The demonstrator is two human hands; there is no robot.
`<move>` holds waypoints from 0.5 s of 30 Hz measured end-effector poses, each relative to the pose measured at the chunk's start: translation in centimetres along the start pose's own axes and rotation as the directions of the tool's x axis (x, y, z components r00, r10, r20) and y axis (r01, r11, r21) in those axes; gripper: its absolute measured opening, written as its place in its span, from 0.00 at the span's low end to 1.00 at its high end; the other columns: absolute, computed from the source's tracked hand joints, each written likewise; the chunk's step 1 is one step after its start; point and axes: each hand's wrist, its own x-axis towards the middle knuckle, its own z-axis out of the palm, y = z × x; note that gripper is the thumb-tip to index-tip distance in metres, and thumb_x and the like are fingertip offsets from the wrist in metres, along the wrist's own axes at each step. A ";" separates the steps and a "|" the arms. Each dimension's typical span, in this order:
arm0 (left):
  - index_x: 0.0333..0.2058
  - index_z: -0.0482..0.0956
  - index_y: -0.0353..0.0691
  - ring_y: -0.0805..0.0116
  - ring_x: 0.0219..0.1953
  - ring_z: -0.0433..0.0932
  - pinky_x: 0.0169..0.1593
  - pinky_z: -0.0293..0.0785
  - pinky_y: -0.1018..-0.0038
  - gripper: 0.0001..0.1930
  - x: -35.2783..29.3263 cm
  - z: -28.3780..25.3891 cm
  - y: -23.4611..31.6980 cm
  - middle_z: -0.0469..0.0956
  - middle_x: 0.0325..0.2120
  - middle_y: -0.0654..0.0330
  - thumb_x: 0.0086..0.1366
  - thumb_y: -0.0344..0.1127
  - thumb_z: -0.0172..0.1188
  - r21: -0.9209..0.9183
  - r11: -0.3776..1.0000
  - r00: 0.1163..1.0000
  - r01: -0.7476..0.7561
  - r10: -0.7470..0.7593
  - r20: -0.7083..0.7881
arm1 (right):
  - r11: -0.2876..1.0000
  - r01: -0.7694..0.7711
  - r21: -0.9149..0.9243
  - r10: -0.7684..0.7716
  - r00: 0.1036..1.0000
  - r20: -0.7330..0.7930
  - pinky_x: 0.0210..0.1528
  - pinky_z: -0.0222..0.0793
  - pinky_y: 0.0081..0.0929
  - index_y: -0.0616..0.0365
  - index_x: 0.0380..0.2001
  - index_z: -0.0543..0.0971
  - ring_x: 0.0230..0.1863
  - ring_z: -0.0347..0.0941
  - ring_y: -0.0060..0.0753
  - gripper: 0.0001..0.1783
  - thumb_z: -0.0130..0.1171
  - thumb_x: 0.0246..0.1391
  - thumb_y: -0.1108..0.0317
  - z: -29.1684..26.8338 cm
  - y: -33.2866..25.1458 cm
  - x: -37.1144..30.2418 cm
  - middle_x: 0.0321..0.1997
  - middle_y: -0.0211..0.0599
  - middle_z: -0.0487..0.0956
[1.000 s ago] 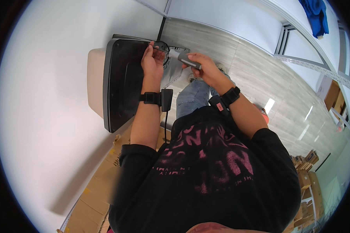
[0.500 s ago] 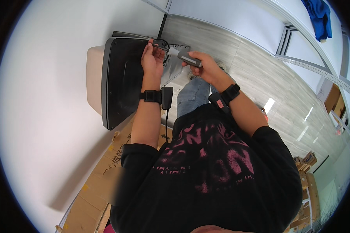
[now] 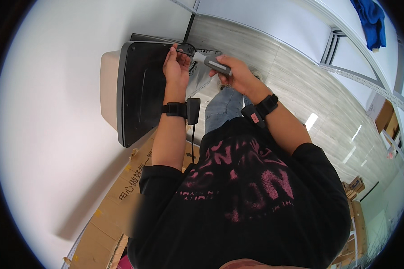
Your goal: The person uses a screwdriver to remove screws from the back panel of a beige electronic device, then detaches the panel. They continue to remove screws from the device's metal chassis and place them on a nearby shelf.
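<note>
My right hand is closed around the grey handle of a screwdriver, its thin shaft angled up and left. The shaft reaches toward my left hand, whose thumb and fingers are curled together near its far end. What those fingers pinch is too small to make out. Beside my left hand, a seat-like piece with a black underside and a beige body stands on edge near the white wall. A dark fitting with a black cable shows just past the fingertips.
A flattened cardboard sheet lies at the lower left along the white wall. Grey tiled floor stretches to the right. White metal frames and a blue cloth are at the upper right. Brown boxes sit at the far right.
The view has shifted slightly. My right hand and the screwdriver have turned a little, while both hands stay at nearly the same place by the seat-like piece.
</note>
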 end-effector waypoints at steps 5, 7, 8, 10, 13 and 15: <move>0.42 0.75 0.42 0.75 0.25 0.74 0.29 0.75 0.76 0.10 -0.2 0.2 -0.2 0.75 0.26 0.65 0.64 0.38 0.56 0.018 1.000 1.000 0.001 -0.001 0.005 | 0.908 0.197 -0.369 -0.232 0.971 -0.053 0.28 0.63 0.15 0.54 0.45 0.73 0.27 0.67 0.19 0.14 0.55 0.55 0.66 0.2 0.3 -0.1 0.37 0.33 0.76; 0.42 0.74 0.42 0.74 0.25 0.75 0.29 0.76 0.76 0.10 0.0 0.0 -0.3 0.75 0.27 0.65 0.63 0.37 0.57 0.015 1.000 1.000 0.000 0.000 0.004 | 0.789 0.362 -0.496 -0.398 0.916 0.036 0.31 0.65 0.15 0.54 0.47 0.73 0.30 0.68 0.20 0.17 0.58 0.53 0.67 0.1 0.8 0.2 0.40 0.31 0.75; 0.42 0.74 0.42 0.74 0.25 0.75 0.29 0.76 0.76 0.10 0.2 -0.1 -0.4 0.75 0.27 0.64 0.63 0.36 0.57 0.008 1.000 1.000 -0.002 0.002 0.001 | 0.780 0.356 -0.515 -0.390 0.920 0.046 0.31 0.66 0.16 0.54 0.47 0.72 0.30 0.69 0.21 0.17 0.57 0.54 0.67 -0.1 0.9 0.2 0.40 0.32 0.75; 0.42 0.74 0.42 0.73 0.25 0.75 0.30 0.77 0.76 0.10 0.3 -0.2 -0.3 0.76 0.27 0.64 0.63 0.35 0.58 0.010 1.000 1.000 0.000 0.000 -0.002 | 0.758 0.343 -0.555 -0.371 0.926 0.065 0.31 0.68 0.19 0.55 0.48 0.71 0.30 0.70 0.22 0.17 0.55 0.55 0.65 0.0 0.5 -0.2 0.42 0.33 0.74; 0.42 0.74 0.41 0.72 0.27 0.76 0.32 0.77 0.76 0.09 0.3 -0.2 -0.1 0.76 0.28 0.63 0.63 0.34 0.57 0.032 0.999 1.000 -0.004 0.004 0.010 | 0.999 0.036 0.041 -0.034 0.998 -0.049 0.29 0.69 0.20 0.54 0.49 0.70 0.29 0.71 0.23 0.17 0.51 0.58 0.62 0.1 -0.4 -1.0 0.41 0.34 0.74; 0.41 0.74 0.40 0.72 0.28 0.76 0.33 0.77 0.76 0.09 0.2 0.0 -0.1 0.76 0.28 0.63 0.63 0.33 0.57 0.037 0.999 0.999 -0.021 0.020 0.031 | 0.999 -0.046 0.021 0.045 0.997 0.057 0.28 0.70 0.20 0.54 0.51 0.69 0.27 0.71 0.23 0.18 0.49 0.59 0.60 -1.1 -0.4 -0.6 0.41 0.35 0.74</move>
